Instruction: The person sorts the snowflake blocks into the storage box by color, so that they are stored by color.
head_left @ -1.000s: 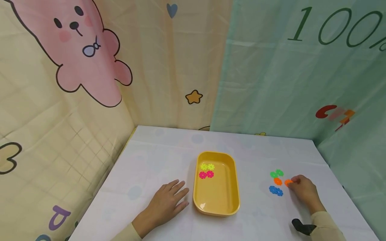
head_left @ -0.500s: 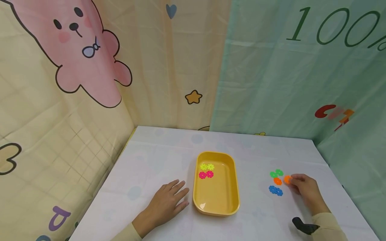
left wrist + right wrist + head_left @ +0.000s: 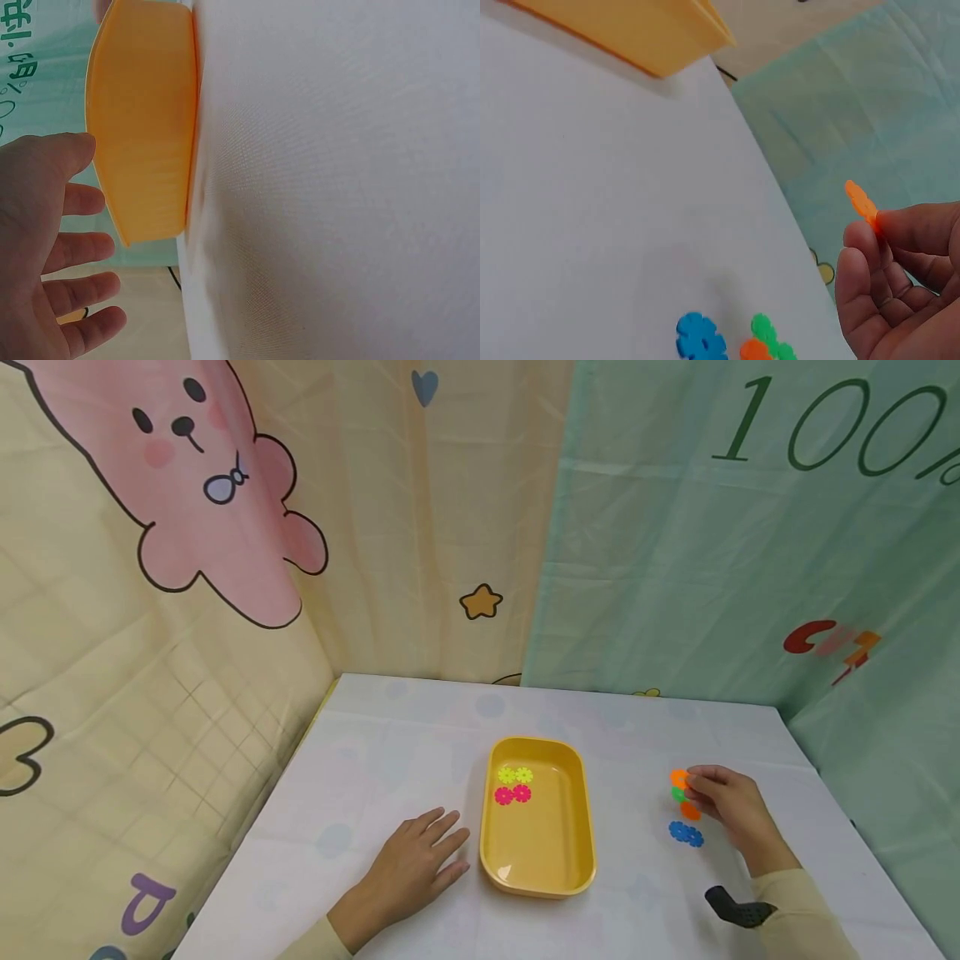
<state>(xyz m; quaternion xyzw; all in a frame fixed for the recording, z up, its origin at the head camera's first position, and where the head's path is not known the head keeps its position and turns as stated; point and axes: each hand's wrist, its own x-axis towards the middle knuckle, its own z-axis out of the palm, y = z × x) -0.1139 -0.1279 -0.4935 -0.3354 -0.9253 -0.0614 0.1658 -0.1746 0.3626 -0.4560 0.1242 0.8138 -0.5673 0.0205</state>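
My right hand (image 3: 727,810) pinches an orange snowflake-shaped plastic disc (image 3: 862,201) between thumb and forefinger, raised above the table. Under and beside it on the table lie a green disc (image 3: 678,795), another orange disc (image 3: 691,811) and blue discs (image 3: 686,834). In the head view the hand and held disc partly cover the green ones. My left hand (image 3: 416,864) has its fingers spread at the left side of a yellow tray (image 3: 577,827); in the left wrist view the thumb tip overlaps the tray's rim. Two yellow discs (image 3: 515,775) and two pink discs (image 3: 513,795) lie in the tray.
The white table (image 3: 405,743) meets printed curtains (image 3: 420,527) at its back and sides. A black strap-like piece (image 3: 738,910) sticks out at the right sleeve.
My right hand has lifted the orange disc off the table and carried it left and farther back, over the green discs. The left hand and the tray stay put.
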